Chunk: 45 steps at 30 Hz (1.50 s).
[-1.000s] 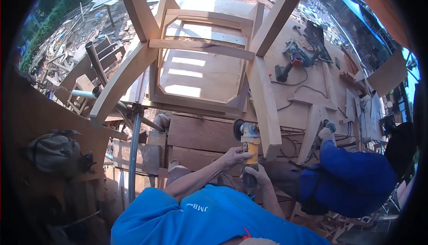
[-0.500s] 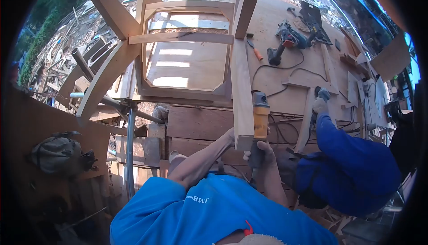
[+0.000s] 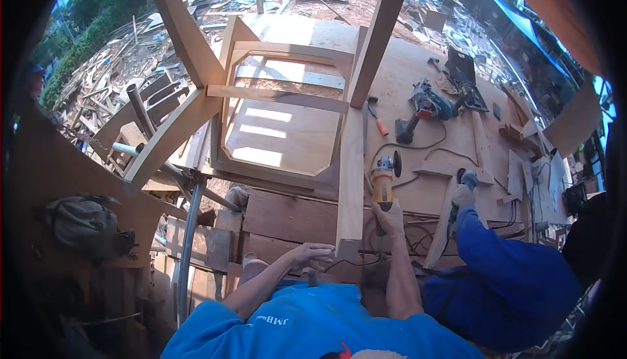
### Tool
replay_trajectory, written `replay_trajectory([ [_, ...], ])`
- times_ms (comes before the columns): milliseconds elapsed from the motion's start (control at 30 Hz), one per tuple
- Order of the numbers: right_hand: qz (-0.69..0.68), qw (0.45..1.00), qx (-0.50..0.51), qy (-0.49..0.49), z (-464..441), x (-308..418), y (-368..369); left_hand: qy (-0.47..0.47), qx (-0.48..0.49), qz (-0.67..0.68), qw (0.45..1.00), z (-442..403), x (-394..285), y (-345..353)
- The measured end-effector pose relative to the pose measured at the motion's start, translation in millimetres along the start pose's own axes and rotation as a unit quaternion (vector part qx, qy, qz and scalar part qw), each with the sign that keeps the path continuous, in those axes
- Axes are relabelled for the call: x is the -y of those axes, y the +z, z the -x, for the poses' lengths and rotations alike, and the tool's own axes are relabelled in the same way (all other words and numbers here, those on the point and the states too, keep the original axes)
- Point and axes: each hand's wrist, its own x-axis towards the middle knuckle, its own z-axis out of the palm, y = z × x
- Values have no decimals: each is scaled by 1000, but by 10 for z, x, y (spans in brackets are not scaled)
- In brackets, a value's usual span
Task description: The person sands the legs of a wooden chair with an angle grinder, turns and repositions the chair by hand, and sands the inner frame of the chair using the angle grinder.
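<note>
An angle grinder [image 3: 383,188] with a yellow-orange body is in my right hand [image 3: 390,218], which wraps round its rear end. Its dark disc points away from me, just right of a chair frame's long wooden leg [image 3: 351,182]. My left hand [image 3: 310,255] is open, fingers stretched out towards the near end of that leg; a small gap seems to lie between them. The bare wooden chair frame [image 3: 281,50] lies tipped over on the plywood work table [image 3: 405,52], legs jutting up and towards me.
To my right, a co-worker in blue sleeves grips another grinder [image 3: 467,177] over wooden pieces. A cordless power tool [image 3: 424,104], an orange-handled hammer [image 3: 379,122] and cables lie on the table. A metal pipe [image 3: 189,248] stands at left; scrap wood is heaped beyond.
My left hand has drawn back from the leg's end, its fingers now in sight. The grinder in my right hand has moved forward, clear of the leg. The view has shifted.
</note>
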Motion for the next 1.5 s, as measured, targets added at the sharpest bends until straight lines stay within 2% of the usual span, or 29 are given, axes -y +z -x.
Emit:
replay_trajectory([
  [100, 17, 1000, -4, -4, -439, -197, 46, 6, -76, 65, 995, 306, 171, -165],
  [133, 0, 998, -18, -54, -583, -312, 86, 15, -99, 87, 991, 396, 221, -232],
  [233, 69, 995, -56, -48, -811, -377, 145, 46, -198, 119, 972, 617, 279, -412],
  [267, 139, 985, -88, -60, -924, -485, 204, 61, -226, 139, 962, 690, 311, -479],
  [367, 197, 960, -160, -114, -944, -470, 288, 98, -291, 188, 933, 872, 392, -631],
  [400, 196, 973, -104, -61, -1131, -637, 307, 106, -305, 200, 925, 921, 428, -682],
  [433, 220, 966, -121, -65, -1103, -602, 308, 113, -322, 218, 915, 1013, 486, -699],
  [500, 270, 949, -144, -76, -1010, -569, 386, 122, -344, 227, 903, 1118, 551, -741],
  [600, 267, 956, -115, -45, -989, -705, 478, 141, -341, 256, 894, 1139, 792, -815],
  [667, 278, 944, -144, -106, -1238, -1078, 591, 142, -346, 264, 889, 1145, 764, -750],
  [767, 282, 942, -148, -104, -1076, -1227, 612, 145, -357, 254, 887, 1201, 729, -593],
  [933, 272, 949, -139, -74, -693, -1155, 682, 156, -358, 249, 886, 1247, 691, -598],
  [1067, 263, 952, -139, -78, -646, -1090, 647, 199, -370, 260, 869, 1453, 657, -733],
  [1267, 193, 962, -140, -130, -702, -954, 481, 344, -402, 257, 808, 2175, 97, -1151],
  [1400, 4, 981, -78, -178, -680, -651, 23, 458, -381, 181, 782, 2804, -502, -1305],
  [1500, -151, 980, -9, -128, -356, 36, -445, 527, -395, 138, 740, 3232, -1007, -1444],
])
